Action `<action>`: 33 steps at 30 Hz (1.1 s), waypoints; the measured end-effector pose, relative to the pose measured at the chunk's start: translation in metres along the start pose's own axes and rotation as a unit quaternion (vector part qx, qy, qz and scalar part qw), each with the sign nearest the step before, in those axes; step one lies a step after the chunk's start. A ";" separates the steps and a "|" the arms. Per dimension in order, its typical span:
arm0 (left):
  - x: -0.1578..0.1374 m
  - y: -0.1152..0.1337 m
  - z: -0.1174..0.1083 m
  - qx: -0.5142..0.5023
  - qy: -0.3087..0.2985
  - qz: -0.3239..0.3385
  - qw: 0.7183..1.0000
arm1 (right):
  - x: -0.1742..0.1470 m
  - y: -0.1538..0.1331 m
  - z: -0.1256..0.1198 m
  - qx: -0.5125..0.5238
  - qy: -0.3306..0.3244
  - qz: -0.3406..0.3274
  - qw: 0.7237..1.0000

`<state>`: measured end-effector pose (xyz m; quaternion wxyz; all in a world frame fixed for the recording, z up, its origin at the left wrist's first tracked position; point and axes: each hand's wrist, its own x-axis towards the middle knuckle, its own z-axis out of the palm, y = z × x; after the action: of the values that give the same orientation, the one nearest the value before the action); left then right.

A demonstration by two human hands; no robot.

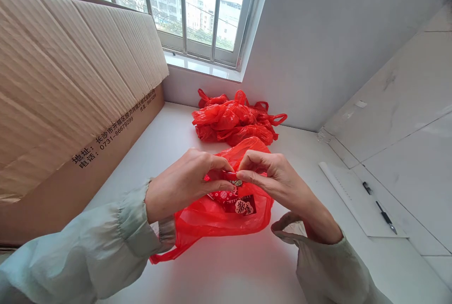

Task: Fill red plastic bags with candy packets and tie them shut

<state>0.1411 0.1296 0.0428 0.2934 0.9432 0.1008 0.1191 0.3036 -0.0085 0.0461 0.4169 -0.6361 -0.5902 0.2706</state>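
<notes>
Both hands meet over an open red plastic bag [219, 221] lying on the white table. My left hand [190, 179] pinches the left end of a small red packet [231, 175] between thumb and fingers. At its right end, my right hand [273, 177] grips the same packet with thumb and forefinger. Inside the bag lie red and dark packets [243, 206] printed with characters and the words "SWEET SUGAR". Part of the held packet is hidden behind the fingers.
Several tied red bags [236, 118] are heaped at the back by the wall. A large cardboard box [81, 83] takes up the left side, below a barred window [201, 12]. On the right, a pen [384, 214] and a white sheet [349, 196] lie near the tiled wall.
</notes>
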 end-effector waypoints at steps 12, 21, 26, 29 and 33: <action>0.000 0.003 -0.013 -0.082 -0.017 -0.012 0.996 | 0.000 -0.001 -0.001 0.049 -0.016 0.041 0.998; -0.008 0.008 -0.025 -0.113 -0.018 -0.005 0.993 | -0.003 -0.012 -0.002 0.146 -0.082 0.099 0.981; -0.012 0.004 -0.022 -0.220 -0.070 -0.026 0.973 | -0.002 -0.016 0.001 0.179 -0.096 0.124 0.971; -0.014 0.002 -0.018 -0.216 -0.064 -0.032 0.974 | -0.001 -0.017 0.003 0.175 -0.099 0.138 0.970; -0.016 0.003 -0.017 -0.165 -0.046 -0.028 0.985 | -0.001 -0.014 0.003 0.137 -0.097 0.127 0.978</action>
<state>0.1211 0.1320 0.0556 0.4530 0.8829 0.0925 0.0820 0.2936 -0.0099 0.0564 0.4032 -0.6132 -0.4994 0.4604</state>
